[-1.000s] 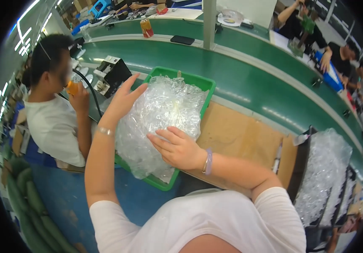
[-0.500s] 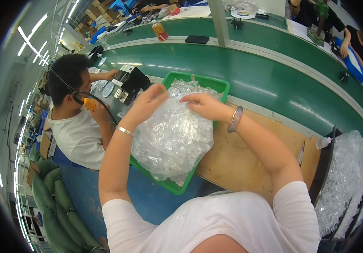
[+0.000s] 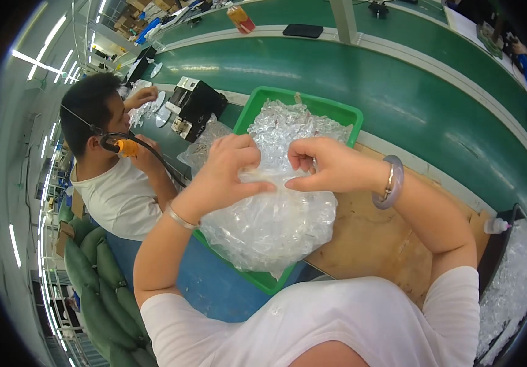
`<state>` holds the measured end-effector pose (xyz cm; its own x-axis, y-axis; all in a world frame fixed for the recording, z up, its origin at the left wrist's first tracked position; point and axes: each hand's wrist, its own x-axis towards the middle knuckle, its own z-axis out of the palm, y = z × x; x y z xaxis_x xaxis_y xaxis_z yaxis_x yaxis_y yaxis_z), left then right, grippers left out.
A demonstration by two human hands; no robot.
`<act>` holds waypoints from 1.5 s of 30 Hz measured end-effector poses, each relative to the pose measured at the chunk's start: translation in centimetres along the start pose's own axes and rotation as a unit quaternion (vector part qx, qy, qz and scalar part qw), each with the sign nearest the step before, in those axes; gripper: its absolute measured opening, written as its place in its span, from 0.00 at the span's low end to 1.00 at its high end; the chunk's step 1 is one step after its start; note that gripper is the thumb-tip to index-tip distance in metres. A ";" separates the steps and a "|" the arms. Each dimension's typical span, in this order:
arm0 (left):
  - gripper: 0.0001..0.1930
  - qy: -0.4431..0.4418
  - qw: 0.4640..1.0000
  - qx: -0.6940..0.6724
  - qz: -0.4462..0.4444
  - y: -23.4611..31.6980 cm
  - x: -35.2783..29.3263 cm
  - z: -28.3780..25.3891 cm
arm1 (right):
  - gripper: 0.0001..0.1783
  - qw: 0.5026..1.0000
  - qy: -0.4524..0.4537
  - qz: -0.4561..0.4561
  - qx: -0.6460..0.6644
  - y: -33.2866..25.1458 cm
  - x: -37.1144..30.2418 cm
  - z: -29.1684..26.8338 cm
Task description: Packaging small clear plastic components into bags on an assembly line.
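Observation:
A clear plastic bag [image 3: 269,229] bulges with shiny transparent contents and sits in a green plastic crate [image 3: 343,111]. My left hand [image 3: 231,171] is closed on the bag's upper film, fingers curled and thumb pointing inward. Facing it, my right hand [image 3: 331,165] also pinches the film with bent fingers, its thumb near the left one. Beyond both hands, crinkled clear pieces [image 3: 285,125] show at the far end of the crate. What exactly fills the bag is hard to make out through the film.
A co-worker [image 3: 107,153] sits at my left beside a black and white device [image 3: 196,107]. A wooden board [image 3: 373,235] lies right of the crate. Farther right stands a dark bin with clear plastic pieces [image 3: 514,275]. A bottle [image 3: 240,19] and black phone-like slab [image 3: 303,30] are beyond the green belt.
Both hands have come lower and nearer to me, closing on the bag's film. The view has shifted slightly, and the co-worker's far hand has moved away from the device.

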<state>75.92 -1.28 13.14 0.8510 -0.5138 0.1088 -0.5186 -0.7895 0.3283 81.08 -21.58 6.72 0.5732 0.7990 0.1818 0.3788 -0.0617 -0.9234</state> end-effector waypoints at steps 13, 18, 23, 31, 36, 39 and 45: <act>0.14 -0.020 0.996 -0.016 -0.086 -2.5 1.3 0.7 | 0.24 0.996 0.045 0.040 0.062 0.8 -0.6 1.2; 0.25 -0.078 0.992 -0.094 0.019 -0.1 -0.1 0.2 | 0.15 0.987 0.154 -0.037 0.003 0.6 -0.2 2.0; 0.26 0.093 0.992 -0.007 -0.083 -0.1 0.2 2.2 | 0.13 0.971 0.233 -0.031 -0.044 1.8 1.2 2.4; 0.14 0.135 0.979 0.039 -0.145 -2.5 1.8 3.5 | 0.19 0.964 0.255 -0.009 -0.076 0.1 -1.1 4.9; 0.15 0.052 0.997 0.012 -0.058 -1.5 0.0 2.5 | 0.27 0.953 0.253 -0.056 -0.159 -1.0 -4.6 7.2; 0.20 -0.043 0.999 -0.029 -0.004 0.5 -1.5 0.7 | 0.28 0.956 0.238 -0.102 -0.138 -0.3 -5.9 6.9; 0.30 -0.043 0.996 0.070 -0.018 4.2 -3.4 2.8 | 0.24 0.956 0.196 -0.108 -0.191 1.9 -7.4 5.7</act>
<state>70.60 -3.77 11.53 0.8619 -0.5068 0.0169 -0.4998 -0.8435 0.1966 73.40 -24.23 1.70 0.6512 0.5361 0.5371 0.7145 -0.1944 -0.6721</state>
